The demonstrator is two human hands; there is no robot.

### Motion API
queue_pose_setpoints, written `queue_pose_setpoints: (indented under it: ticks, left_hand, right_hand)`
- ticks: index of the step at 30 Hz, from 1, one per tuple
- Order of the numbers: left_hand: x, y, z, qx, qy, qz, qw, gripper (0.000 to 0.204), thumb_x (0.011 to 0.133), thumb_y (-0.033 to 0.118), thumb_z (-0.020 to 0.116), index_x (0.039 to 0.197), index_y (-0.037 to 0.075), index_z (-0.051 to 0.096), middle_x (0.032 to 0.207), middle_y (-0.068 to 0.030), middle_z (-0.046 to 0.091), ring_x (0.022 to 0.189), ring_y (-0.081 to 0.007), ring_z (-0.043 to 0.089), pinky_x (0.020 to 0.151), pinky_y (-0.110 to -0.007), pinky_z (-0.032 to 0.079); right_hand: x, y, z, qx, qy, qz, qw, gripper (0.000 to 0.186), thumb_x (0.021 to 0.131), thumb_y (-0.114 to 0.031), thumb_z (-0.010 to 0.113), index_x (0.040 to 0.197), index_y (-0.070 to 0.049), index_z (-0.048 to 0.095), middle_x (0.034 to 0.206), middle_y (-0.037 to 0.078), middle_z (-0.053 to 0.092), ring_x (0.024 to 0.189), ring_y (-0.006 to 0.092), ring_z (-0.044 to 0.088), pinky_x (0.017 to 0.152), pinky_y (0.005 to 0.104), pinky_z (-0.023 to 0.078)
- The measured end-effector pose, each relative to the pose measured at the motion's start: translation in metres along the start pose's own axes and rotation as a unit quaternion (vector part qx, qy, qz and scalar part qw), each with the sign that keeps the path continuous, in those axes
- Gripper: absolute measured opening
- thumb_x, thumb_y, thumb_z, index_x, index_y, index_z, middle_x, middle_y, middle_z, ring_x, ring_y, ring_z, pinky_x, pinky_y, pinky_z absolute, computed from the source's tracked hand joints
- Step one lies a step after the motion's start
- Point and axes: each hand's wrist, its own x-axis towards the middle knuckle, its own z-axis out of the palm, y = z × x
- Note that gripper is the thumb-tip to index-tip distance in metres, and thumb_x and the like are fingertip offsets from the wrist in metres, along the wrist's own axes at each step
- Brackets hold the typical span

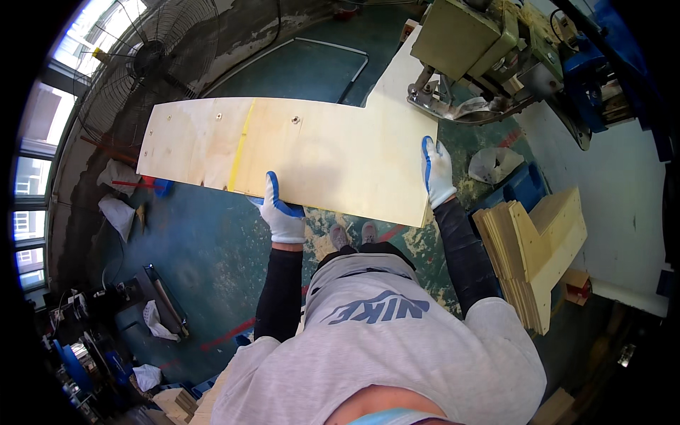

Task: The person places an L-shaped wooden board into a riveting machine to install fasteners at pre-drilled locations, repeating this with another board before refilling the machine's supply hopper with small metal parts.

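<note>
Left hand (pixel 283 212): gloved, white and blue, closed over the near edge of the plywood panel (pixel 319 149); thumb on top, fingers hidden beneath.
Right hand (pixel 437 170): gloved, curled over the panel's right end, close below the machine head.
Plywood panel: L-shaped, held level between both hands above the floor; its far leg reaches under the machine head (pixel 467 49), beyond the right hand.
Fittings: three small metal inserts (pixel 295 120) sit in the panel face, beyond the left hand.
Progress: judged part done; whether further inserts are due cannot be told.
Stack of cut panels (pixel 531 248): right of the right forearm, apparently waiting or finished.
Fan (pixel 152 53): far beyond the left hand.
</note>
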Motion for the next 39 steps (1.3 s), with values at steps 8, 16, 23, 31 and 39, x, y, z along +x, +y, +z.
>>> queue_pose_setpoints:
  ticks: [8,16,23,31,39]
  left_hand:
    - [0.033,0.101,-0.052,0.158,0.000,0.094,0.983,0.046,0.099,0.010,0.064,0.140,0.004,0.046,0.128,-0.0129,0.061,0.112,-0.0246,0.065,0.092,-0.038,0.058]
    - [0.003,0.180,-0.120,0.258,0.022,0.067,0.964,0.043,0.102,0.018,0.060,0.139,0.002,0.047,0.128,-0.0139,0.062,0.109,-0.0229,0.067,0.091,-0.037,0.060]
    - [0.021,0.160,-0.122,0.242,0.019,0.084,0.966,0.041,0.102,0.012,0.059,0.141,0.003,0.048,0.129,-0.0120,0.061,0.111,-0.0223,0.066,0.092,-0.036,0.059]
    - [0.034,0.170,-0.106,0.235,0.024,0.044,0.971,0.043,0.100,0.008,0.061,0.141,0.003,0.048,0.130,-0.0117,0.061,0.112,-0.0246,0.065,0.094,-0.038,0.057]
    - [0.049,0.174,-0.123,0.238,0.031,0.032,0.970,0.041,0.101,0.011,0.061,0.139,0.002,0.050,0.127,-0.0122,0.064,0.111,-0.0250,0.067,0.092,-0.039,0.059]
  right_hand:
    - [-0.126,0.003,0.058,0.205,-0.064,0.154,0.965,0.034,0.105,-0.020,0.056,0.133,0.000,0.051,0.119,0.006,0.064,0.104,0.0135,0.062,0.095,0.0292,0.049]
    - [-0.046,-0.027,0.076,0.178,-0.099,0.142,0.969,0.031,0.104,-0.027,0.059,0.122,-0.002,0.057,0.108,0.005,0.064,0.094,0.0112,0.061,0.084,0.0295,0.052]
    - [-0.009,0.008,0.065,0.090,-0.074,0.077,0.990,0.030,0.105,-0.023,0.057,0.126,-0.002,0.056,0.107,0.002,0.061,0.089,0.0103,0.056,0.081,0.0271,0.048]
    - [-0.009,0.016,0.065,-0.041,-0.049,0.109,0.992,0.033,0.106,-0.032,0.056,0.119,-0.002,0.055,0.105,0.005,0.061,0.089,0.0122,0.057,0.081,0.0277,0.049]
    - [-0.013,0.011,0.071,0.016,-0.067,0.084,0.994,0.035,0.106,-0.030,0.054,0.125,-0.001,0.052,0.114,0.007,0.062,0.100,0.0155,0.060,0.089,0.0312,0.051]
